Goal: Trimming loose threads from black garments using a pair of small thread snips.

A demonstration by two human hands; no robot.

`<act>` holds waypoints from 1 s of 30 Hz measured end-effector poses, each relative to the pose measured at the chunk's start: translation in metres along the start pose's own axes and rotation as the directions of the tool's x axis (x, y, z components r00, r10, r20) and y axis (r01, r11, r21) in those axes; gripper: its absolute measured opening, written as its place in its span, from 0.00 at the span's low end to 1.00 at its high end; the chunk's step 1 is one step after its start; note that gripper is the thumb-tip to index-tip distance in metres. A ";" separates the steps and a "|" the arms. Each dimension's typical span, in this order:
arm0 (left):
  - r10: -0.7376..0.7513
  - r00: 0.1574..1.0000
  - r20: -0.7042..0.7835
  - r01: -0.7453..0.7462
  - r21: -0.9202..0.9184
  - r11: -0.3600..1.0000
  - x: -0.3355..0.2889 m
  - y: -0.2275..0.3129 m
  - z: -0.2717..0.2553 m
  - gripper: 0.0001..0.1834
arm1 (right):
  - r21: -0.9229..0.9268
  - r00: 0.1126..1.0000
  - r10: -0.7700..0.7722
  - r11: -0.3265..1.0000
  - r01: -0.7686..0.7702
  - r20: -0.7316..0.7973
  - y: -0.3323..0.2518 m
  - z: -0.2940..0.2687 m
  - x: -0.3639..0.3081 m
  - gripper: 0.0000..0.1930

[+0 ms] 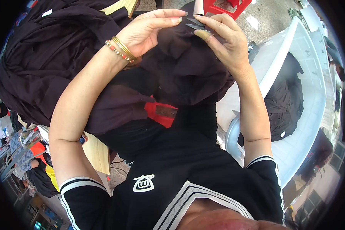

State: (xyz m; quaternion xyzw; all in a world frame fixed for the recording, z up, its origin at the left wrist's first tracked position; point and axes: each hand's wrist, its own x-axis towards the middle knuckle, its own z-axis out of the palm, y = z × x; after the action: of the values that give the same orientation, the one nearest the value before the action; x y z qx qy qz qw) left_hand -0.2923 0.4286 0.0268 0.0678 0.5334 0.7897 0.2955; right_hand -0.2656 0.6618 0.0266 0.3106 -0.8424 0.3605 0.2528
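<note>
My right hand (230, 44) grips a small pair of thread snips (196, 24) between thumb and fingers, its two dark blades a little apart and pointing left. Close to the blade tips, my left hand (145, 32) is closed in a pinch, thumb against fingers; whatever it may hold is too small to make out. A dark plum-coloured garment (203, 73) hangs in folds beneath both hands and across my lap. It joins a large heap of the same dark cloth (42, 65) on the left.
To my right stands a big white plastic tub (295, 153) with dark cloth (283, 99) inside. A red plastic stool (234, 7) is on the speckled floor ahead. Red material (161, 115) shows at my lap. A pale wooden board (96, 153) lies beside my left arm.
</note>
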 end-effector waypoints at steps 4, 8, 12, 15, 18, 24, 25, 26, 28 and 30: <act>0.024 1.000 0.013 -0.024 0.021 0.999 0.001 0.000 -0.002 0.16 | -0.015 1.000 -0.010 1.000 0.010 -0.001 0.002 0.001 -0.001 0.18; 0.050 0.998 0.025 -0.052 0.048 0.997 0.002 -0.001 -0.003 0.15 | -0.037 1.000 -0.009 0.999 0.009 0.015 0.003 0.003 -0.001 0.18; 0.089 0.996 0.025 -0.091 0.098 0.991 0.002 -0.003 -0.004 0.15 | -0.048 1.000 -0.019 0.999 0.021 0.025 0.002 0.003 -0.002 0.18; 0.096 0.995 0.009 -0.097 0.097 0.991 0.005 -0.007 -0.012 0.15 | -0.080 0.999 -0.022 0.997 0.024 0.028 -0.002 0.003 0.000 0.17; 0.124 0.992 0.019 -0.126 0.151 0.980 0.005 -0.008 -0.011 0.15 | -0.038 1.000 0.012 0.999 -0.011 0.022 -0.003 0.002 0.000 0.15; -0.001 0.998 0.064 0.006 -0.083 0.997 0.004 -0.004 -0.004 0.17 | 0.001 0.999 0.031 1.000 -0.031 0.021 -0.006 -0.002 0.001 0.11; -0.005 0.999 0.044 0.009 -0.101 0.995 0.003 -0.003 -0.001 0.14 | 0.047 0.998 0.059 0.997 -0.060 0.013 -0.007 -0.001 0.002 0.11; -0.008 1.000 0.025 0.011 -0.120 0.993 0.003 -0.002 0.001 0.11 | 0.093 0.996 0.088 0.992 -0.089 0.008 -0.007 -0.001 0.002 0.11; -0.021 1.000 0.013 0.022 -0.120 0.993 0.004 -0.002 0.006 0.11 | 0.552 0.886 0.439 0.706 -0.443 0.149 -0.012 0.006 0.000 0.13; -0.019 1.000 -0.002 0.019 -0.068 0.997 0.006 -0.002 0.011 0.11 | 0.423 0.840 0.495 0.728 -0.540 0.221 -0.009 0.007 -0.001 0.13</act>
State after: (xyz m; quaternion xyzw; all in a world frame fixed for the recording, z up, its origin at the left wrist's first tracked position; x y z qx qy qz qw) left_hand -0.2916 0.4411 0.0290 0.0517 0.5070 0.8048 0.3044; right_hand -0.2597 0.6520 0.0257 0.1315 -0.7933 0.5942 0.0199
